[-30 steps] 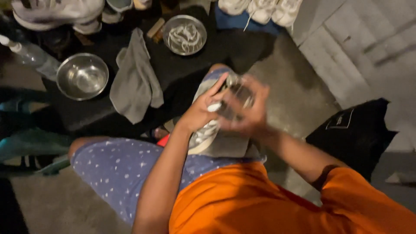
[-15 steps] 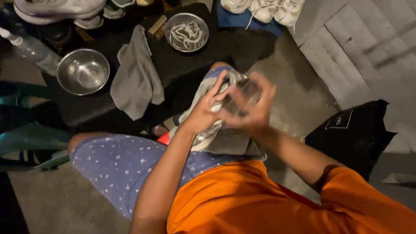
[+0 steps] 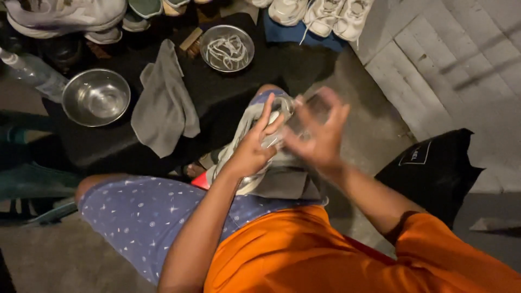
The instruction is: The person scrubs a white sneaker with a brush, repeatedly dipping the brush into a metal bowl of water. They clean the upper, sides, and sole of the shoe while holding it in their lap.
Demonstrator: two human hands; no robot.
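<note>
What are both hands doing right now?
Left hand: closed on the grey shoe on the lap.
Right hand: open, fingers spread, blurred, over the shoe; whether it touches cannot be told.

Our count of what lies around the knees

We count two hands [image 3: 252, 149] at one grey shoe [image 3: 244, 138], which rests on a grey cloth [image 3: 287, 182] across the lap. On the dark mat [image 3: 217, 103] we find two steel bowls, one bare [image 3: 96, 97] and one filled with white laces [image 3: 227, 49] (too tangled for us to number), plus a second grey cloth [image 3: 163, 106] between them. One clear bottle [image 3: 32, 70] lies at the left edge. Along the top we see three white shoes [image 3: 320, 16] at right and at least three more [image 3: 65, 16] at left, cut off by the frame. One black bag [image 3: 429, 168] sits at right.
</note>
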